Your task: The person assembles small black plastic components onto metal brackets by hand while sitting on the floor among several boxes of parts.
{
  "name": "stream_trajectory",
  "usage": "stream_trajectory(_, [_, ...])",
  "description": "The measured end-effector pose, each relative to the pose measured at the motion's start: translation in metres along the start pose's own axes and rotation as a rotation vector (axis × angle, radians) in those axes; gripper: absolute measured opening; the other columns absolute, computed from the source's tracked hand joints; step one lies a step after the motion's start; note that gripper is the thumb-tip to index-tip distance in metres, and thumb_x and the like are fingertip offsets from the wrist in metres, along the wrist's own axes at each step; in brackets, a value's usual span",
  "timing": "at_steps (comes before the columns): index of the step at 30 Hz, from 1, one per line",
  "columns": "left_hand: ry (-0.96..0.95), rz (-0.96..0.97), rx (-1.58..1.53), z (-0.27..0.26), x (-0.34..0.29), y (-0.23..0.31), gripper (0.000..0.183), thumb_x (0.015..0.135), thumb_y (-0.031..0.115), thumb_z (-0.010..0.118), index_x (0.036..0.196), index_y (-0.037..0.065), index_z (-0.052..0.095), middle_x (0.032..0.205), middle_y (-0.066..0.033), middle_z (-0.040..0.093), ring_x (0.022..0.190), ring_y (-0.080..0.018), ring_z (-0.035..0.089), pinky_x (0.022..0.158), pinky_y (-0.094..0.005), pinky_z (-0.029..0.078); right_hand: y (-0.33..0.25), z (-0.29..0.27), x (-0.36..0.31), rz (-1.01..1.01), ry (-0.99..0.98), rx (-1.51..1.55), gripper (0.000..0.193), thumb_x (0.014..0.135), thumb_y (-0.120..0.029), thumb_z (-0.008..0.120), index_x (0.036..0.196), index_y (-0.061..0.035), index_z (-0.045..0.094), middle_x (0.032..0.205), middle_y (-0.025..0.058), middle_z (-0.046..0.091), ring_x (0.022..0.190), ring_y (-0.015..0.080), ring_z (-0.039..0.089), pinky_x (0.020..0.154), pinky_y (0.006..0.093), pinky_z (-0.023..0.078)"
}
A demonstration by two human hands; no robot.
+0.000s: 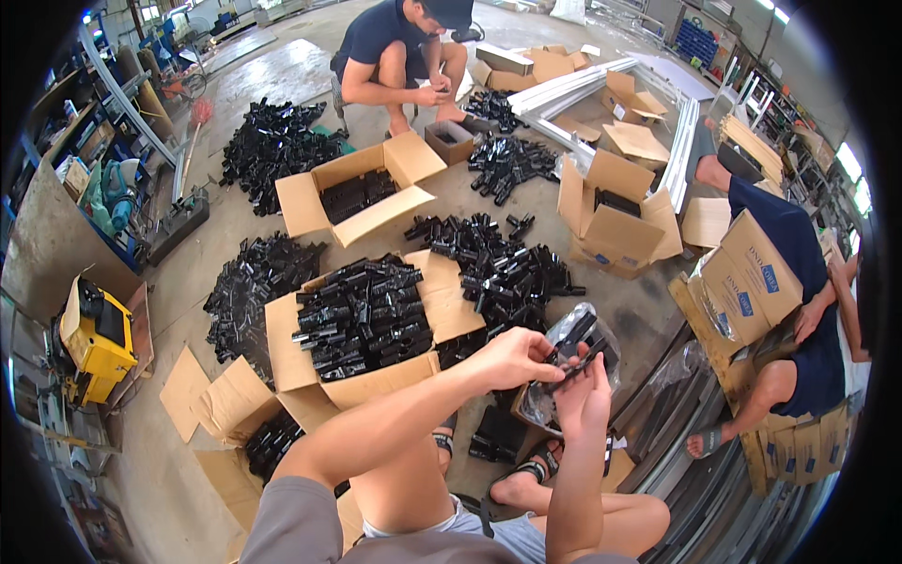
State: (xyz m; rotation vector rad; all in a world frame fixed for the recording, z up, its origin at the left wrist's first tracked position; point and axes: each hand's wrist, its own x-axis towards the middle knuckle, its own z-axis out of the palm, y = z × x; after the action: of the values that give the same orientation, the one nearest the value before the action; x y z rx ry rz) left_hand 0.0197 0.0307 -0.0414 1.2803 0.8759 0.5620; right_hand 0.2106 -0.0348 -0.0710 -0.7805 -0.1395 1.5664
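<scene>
My left hand (pixel 517 359) and my right hand (pixel 581 399) meet in front of my knees, fingers closed on a slim glossy black part (pixel 575 368). Its exact kind is too small to make out. Just beyond my hands, a box lined with clear plastic (pixel 606 340) has another black part lying at its top. Left of my hands stands an open cardboard box (pixel 287 340) heaped with black parts (pixel 362 315). A loose pile of similar parts (pixel 512 273) lies on the floor between that box and the lined one.
Across from me a person (pixel 390 70) crouches, handling something small. Another person (pixel 799 310) sits at right by a carton (pixel 747 282). Open boxes (pixel 362 193) (pixel 620 211) and more piles (pixel 277 155) surround us. Long metal profiles (pixel 676 461) lie at right; a yellow machine (pixel 94 338) stands left.
</scene>
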Motion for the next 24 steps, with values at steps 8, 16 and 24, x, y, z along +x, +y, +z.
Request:
stream_trajectory(8, [0.046,-0.088,0.277,0.002,0.005,-0.007,0.061,0.080,0.028,0.089,0.122,-0.009,0.065,0.105,-0.0160,0.076,0.094,-0.0173,0.071,0.083,-0.0324,0.057,0.012,0.015,0.005,-0.301,0.063,-0.335,0.046,0.110,-0.040,0.055,0.136,-0.0018,0.055,0.130,0.0128,0.064,0.118,0.0256,0.062,0.102,0.0421,0.049])
stream_trajectory(16, [-0.085,-0.077,0.022,0.010,-0.006,0.008,0.046,0.085,0.012,0.086,0.122,-0.007,0.066,0.109,-0.0129,0.076,0.097,-0.0126,0.070,0.087,-0.0297,0.056,0.012,0.030,-0.006,-0.383,-0.084,-0.453,0.044,0.113,-0.035,0.047,0.136,0.0016,0.055,0.134,0.0155,0.066,0.121,0.0233,0.065,0.105,0.0375,0.051])
stream_trajectory(24, [-0.018,-0.053,-0.012,0.023,-0.012,0.012,0.050,0.081,0.014,0.089,0.121,-0.008,0.069,0.107,-0.0165,0.078,0.096,-0.0157,0.073,0.088,-0.0311,0.057,-0.004,0.035,-0.019,-0.357,-0.113,-0.500,0.048,0.112,-0.034,0.049,0.141,0.0037,0.052,0.133,0.0185,0.066,0.121,0.0242,0.065,0.103,0.0369,0.053])
